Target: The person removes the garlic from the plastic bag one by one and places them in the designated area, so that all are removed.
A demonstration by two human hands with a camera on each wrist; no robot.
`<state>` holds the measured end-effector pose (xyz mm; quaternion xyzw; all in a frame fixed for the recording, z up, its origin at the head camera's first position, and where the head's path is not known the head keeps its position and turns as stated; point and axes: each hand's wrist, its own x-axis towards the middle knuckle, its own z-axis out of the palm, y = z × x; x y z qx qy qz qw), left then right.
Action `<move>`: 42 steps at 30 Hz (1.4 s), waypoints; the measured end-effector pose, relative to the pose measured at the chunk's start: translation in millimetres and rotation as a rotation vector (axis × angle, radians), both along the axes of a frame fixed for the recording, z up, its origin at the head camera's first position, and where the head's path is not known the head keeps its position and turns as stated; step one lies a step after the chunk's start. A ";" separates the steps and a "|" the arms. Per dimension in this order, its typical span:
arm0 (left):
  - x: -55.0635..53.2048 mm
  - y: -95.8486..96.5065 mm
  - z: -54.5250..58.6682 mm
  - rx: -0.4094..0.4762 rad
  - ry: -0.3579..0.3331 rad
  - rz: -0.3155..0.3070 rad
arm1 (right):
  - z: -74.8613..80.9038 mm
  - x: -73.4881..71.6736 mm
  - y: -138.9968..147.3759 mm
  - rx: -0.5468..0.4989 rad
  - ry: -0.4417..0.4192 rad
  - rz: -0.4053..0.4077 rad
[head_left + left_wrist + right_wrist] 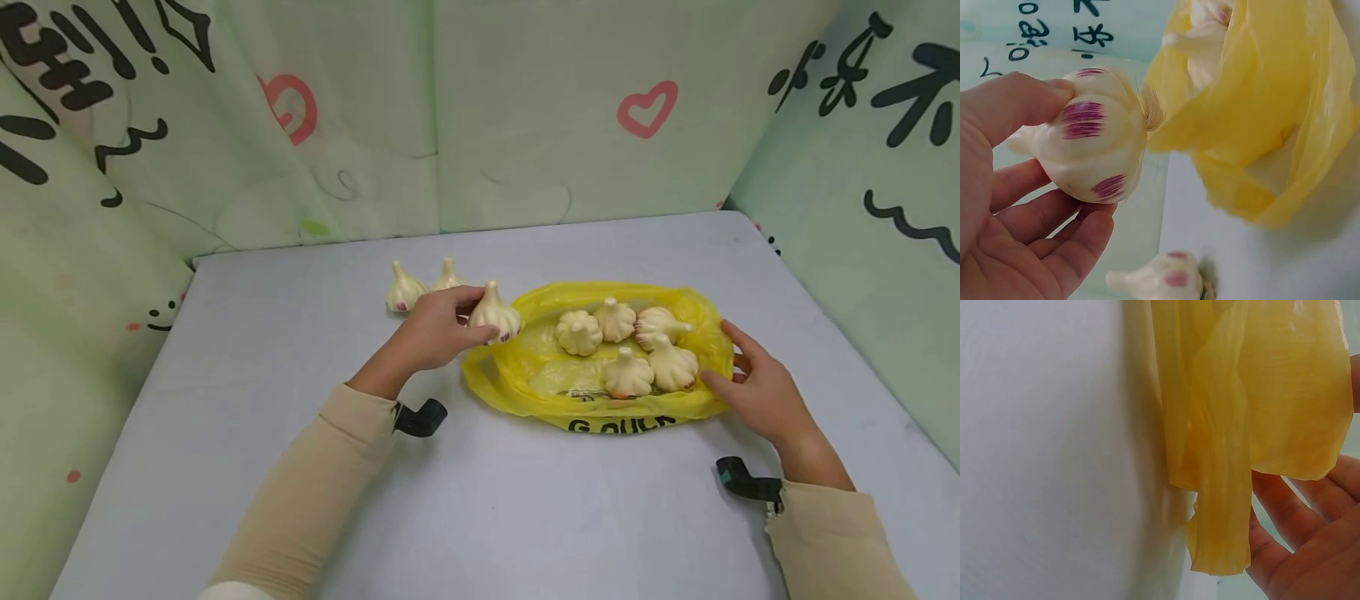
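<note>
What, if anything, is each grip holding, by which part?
The left grip pinches a garlic bulb by its rounded sides; the right grip touches the yellow bag at its right end, pinch unclear.

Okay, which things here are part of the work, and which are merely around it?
Part of the work:
garlic bulb, pinched by the left hand
yellow bag, held by the right hand
five visible bulbs inside the bag
two loose bulbs, probably

Just around:
white table
printed curtain
black wrist devices
</note>
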<state>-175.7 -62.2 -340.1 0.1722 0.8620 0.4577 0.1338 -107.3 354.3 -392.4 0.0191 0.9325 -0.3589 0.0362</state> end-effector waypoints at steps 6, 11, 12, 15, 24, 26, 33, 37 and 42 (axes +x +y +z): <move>-4.3 -20.7 -2.1 0.000 -0.016 0.056 | 0.6 -0.6 0.3 0.014 -0.004 0.000; -5.5 -39.2 -5.1 0.004 -0.004 0.090 | 0.0 -0.9 0.9 0.008 -0.005 0.002; -5.4 -42.7 -5.4 0.005 -0.003 0.097 | -0.1 -0.8 1.0 0.005 -0.003 0.003; -4.1 -53.2 -5.9 -0.004 0.003 0.122 | -0.3 -0.7 1.0 -0.001 -0.001 0.005; -6.0 -86.7 -10.7 0.022 -0.003 0.188 | -0.9 -0.8 -0.3 -0.010 0.001 0.001; -7.4 -92.1 -13.6 0.027 -0.015 0.202 | -0.7 -0.9 -0.4 -0.010 0.000 0.001; -10.4 -109.7 -23.7 0.014 -0.049 0.250 | 0.4 -1.0 -0.1 0.003 0.000 0.004; -10.7 -118.5 -26.8 0.010 -0.050 0.271 | 0.8 -1.1 -0.2 0.000 0.005 0.010; -9.9 -123.7 -28.8 0.006 -0.060 0.285 | 0.4 -1.6 -0.4 -0.001 0.008 0.013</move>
